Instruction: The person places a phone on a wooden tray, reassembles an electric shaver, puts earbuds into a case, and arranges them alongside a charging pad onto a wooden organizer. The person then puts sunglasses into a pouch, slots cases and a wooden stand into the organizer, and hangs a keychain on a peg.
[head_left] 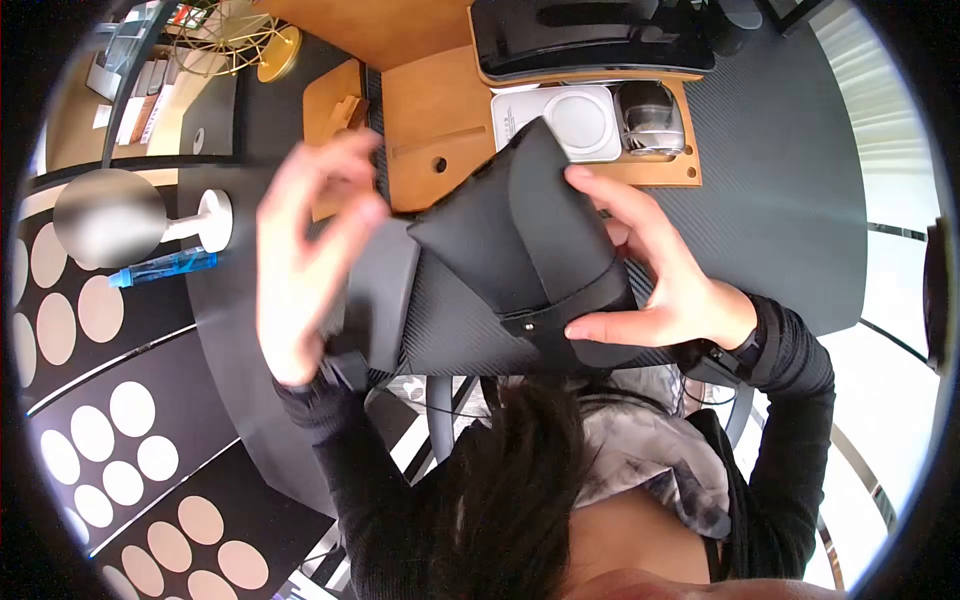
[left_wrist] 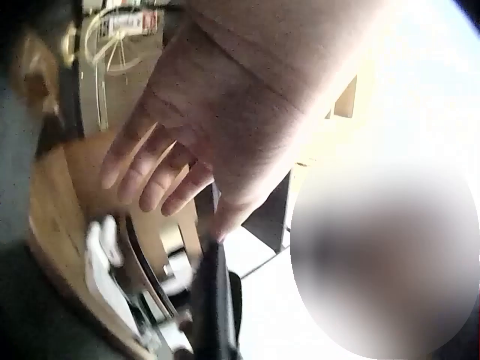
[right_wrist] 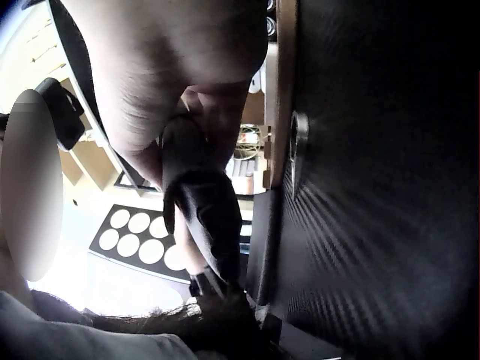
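Observation:
In the head view my right hand grips a black leather pouch by its right end, thumb in front and fingers behind. The pouch is tilted over the desk, with a folded flap, a band across it and a small metal snap. My left hand, blurred, is raised just left of the pouch with fingers spread and nothing held. In the left wrist view the left hand's fingers are loosely extended. Edge-on in the right wrist view, the pouch hangs from the right hand.
A tan desk organizer stands behind, bearing a white box with a round disc, a clear-domed container and a glossy black case. A dark flat item lies under the left hand. Farther left are a white stand and a blue item.

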